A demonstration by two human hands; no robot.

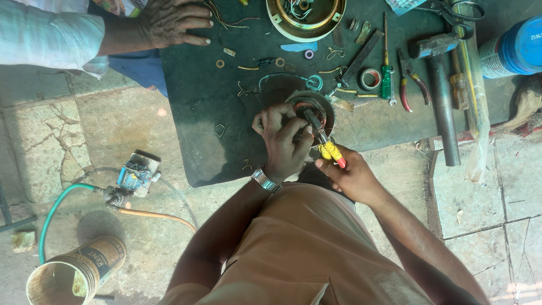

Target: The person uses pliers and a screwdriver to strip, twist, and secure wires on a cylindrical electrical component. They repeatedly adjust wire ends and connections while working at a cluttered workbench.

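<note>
My left hand (284,137), with a metal watch on its wrist, grips the near rim of a round motor stator (312,105) wound with copper wire, which sits on a dark rubber mat (203,96). Yellow-handled pliers (323,138) are held in my right hand (349,174) just below the mat's near edge. Their jaws reach into the stator's windings.
Another person's hand (169,22) rests on the mat's far left corner. A brass-coloured motor housing (305,17), tape roll (370,78), green screwdriver (386,73), red pliers (409,82), hammer (440,96) and blue can (516,51) lie beyond. A green hose (56,209) and cardboard tube (73,274) lie on the stone floor at left.
</note>
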